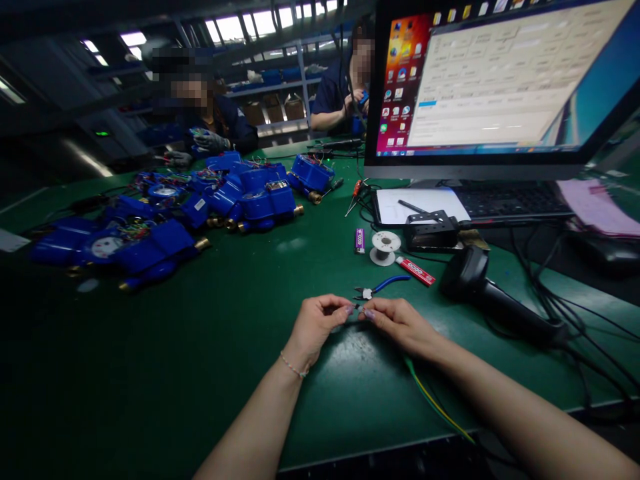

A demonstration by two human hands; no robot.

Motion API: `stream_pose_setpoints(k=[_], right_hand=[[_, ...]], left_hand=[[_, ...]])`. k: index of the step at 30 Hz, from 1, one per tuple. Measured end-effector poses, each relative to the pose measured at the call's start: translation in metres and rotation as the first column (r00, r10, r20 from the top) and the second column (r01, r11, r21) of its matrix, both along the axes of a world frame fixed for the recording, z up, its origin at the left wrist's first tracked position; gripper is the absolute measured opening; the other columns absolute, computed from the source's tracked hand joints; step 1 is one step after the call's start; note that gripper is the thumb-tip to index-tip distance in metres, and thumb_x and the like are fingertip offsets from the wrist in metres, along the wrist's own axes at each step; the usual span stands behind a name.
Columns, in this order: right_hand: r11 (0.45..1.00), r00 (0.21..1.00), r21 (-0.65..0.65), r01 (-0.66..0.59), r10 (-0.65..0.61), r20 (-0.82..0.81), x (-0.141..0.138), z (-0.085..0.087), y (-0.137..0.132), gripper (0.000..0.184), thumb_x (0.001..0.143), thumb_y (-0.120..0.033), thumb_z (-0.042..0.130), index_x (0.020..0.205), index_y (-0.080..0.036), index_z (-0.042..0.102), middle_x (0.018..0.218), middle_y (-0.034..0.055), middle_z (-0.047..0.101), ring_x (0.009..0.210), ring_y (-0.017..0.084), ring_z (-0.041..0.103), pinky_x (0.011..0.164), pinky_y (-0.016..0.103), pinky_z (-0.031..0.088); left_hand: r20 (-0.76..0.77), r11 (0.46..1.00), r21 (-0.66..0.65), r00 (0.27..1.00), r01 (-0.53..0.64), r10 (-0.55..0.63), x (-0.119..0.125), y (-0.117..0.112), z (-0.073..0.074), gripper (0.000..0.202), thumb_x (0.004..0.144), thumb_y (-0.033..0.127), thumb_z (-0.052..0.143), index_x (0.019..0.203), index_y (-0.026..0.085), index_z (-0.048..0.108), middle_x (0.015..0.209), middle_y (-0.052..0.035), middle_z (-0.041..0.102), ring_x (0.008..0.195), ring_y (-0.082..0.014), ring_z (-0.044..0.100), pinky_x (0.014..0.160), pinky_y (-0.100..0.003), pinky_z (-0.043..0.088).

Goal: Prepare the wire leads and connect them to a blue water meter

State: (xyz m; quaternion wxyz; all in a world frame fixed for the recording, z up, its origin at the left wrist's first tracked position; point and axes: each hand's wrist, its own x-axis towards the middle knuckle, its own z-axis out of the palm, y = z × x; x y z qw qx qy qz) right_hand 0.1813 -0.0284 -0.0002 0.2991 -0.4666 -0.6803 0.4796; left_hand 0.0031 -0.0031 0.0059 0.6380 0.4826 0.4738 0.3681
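While the left hand (317, 325) and right hand (400, 323) meet fingertip to fingertip above the dark green table (200, 347), each grip is pinched together on a tiny pale wire end (358, 307) held between them. A thin yellow-green cable (433, 400) trails from under the right hand toward the table edge. Blue-handled small pliers (381, 287) lie just beyond the fingers, a black handheld scanner (493, 297) to the right.
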Motion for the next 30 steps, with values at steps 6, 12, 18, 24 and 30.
stream_pose_setpoints(k=[6,12,18,24,30], right_hand=[[1.000,1.000,-0.011,-0.016,0.016,0.003,-0.0001,-0.0021,-0.0002,0.030,0.086,-0.036,0.040,0.086,-0.014,0.060,0.075,0.0036,0.059,0.070,0.016,0.052,0.066,0.026,0.039],[0.999,0.997,0.029,-0.038,0.036,0.067,-0.0017,0.0017,-0.0009,0.028,0.086,-0.033,0.039,0.086,-0.014,0.060,0.073,0.0021,0.059,0.067,0.014,0.052,0.063,0.024,0.037],[0.993,0.975,0.100,-0.057,0.034,0.218,-0.0024,0.0034,-0.0031,0.025,0.086,-0.027,0.038,0.084,-0.015,0.060,0.064,-0.0003,0.054,0.060,0.012,0.048,0.059,0.023,0.034],[0.994,0.972,0.089,-0.067,0.044,0.233,-0.0026,0.0044,-0.0029,0.026,0.087,-0.027,0.037,0.084,-0.016,0.060,0.065,0.0002,0.055,0.060,0.012,0.048,0.059,0.024,0.034],[0.996,0.979,0.063,-0.058,0.045,0.200,-0.0003,0.0050,-0.0021,0.027,0.087,-0.028,0.038,0.088,-0.015,0.061,0.073,0.0022,0.060,0.066,0.013,0.053,0.062,0.025,0.035]], left_hand=[[-0.007,1.000,0.004,1.000,0.016,-0.016,-0.0020,0.0005,0.0005,0.025,0.057,0.032,0.071,0.070,0.011,0.066,0.067,-0.0032,0.060,0.063,-0.0108,0.048,0.059,-0.021,0.035],[-0.062,0.999,-0.003,0.997,0.053,-0.053,-0.0032,0.0003,-0.0012,0.022,0.058,0.030,0.070,0.069,0.012,0.066,0.065,-0.0028,0.060,0.061,-0.0100,0.048,0.058,-0.021,0.036],[-0.195,0.997,0.019,0.978,0.079,-0.074,-0.0028,0.0009,0.0033,0.021,0.054,0.029,0.068,0.063,0.011,0.064,0.060,-0.0025,0.060,0.057,-0.0105,0.048,0.057,-0.022,0.037],[-0.222,0.998,0.027,0.973,0.065,-0.057,-0.0027,0.0023,0.0030,0.017,0.051,0.027,0.062,0.060,0.012,0.063,0.059,-0.0028,0.059,0.055,-0.0111,0.048,0.055,-0.023,0.035],[-0.203,0.999,0.039,0.979,0.005,0.003,-0.0055,0.0040,-0.0002,0.021,0.055,0.029,0.064,0.066,0.012,0.066,0.064,-0.0040,0.062,0.059,-0.0117,0.049,0.057,-0.022,0.035]])
